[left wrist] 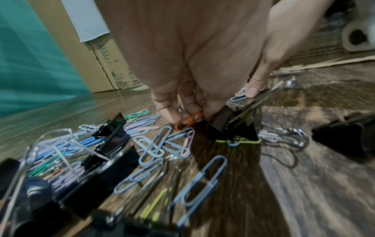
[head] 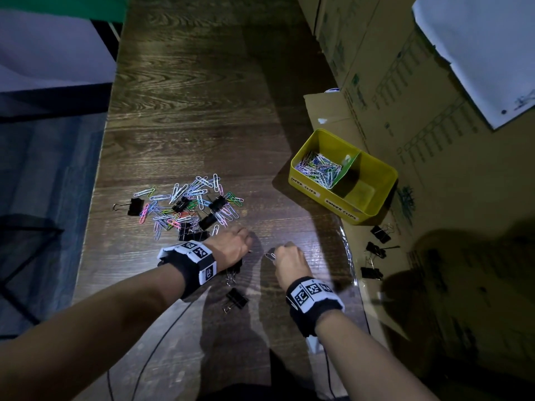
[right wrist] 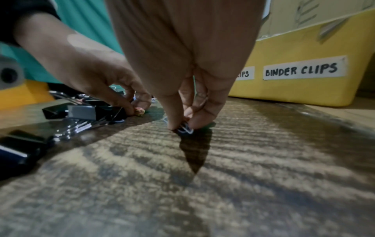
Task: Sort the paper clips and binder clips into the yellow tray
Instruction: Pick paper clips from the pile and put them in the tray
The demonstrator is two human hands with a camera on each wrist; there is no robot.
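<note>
A mixed pile of coloured paper clips [head: 188,204] and black binder clips [head: 215,202] lies on the wooden table. My left hand [head: 246,241] is at the pile's near right edge. Its curled fingers pinch an orange paper clip [left wrist: 188,122] beside an upright black binder clip [left wrist: 233,128]. My right hand [head: 275,253] is just to the right and pinches a pale paper clip [right wrist: 185,129] against the tabletop. The yellow tray [head: 376,209] stands at the right. Its left compartment holds many paper clips [head: 318,169]. The right compartment, labelled binder clips, looks bare.
Three black binder clips [head: 375,250] lie on the flat cardboard [head: 434,227] right of the table. Another binder clip [head: 237,298] sits between my wrists. Cardboard boxes [head: 362,39] rise behind the tray. The table's left edge [head: 95,183] drops to the floor.
</note>
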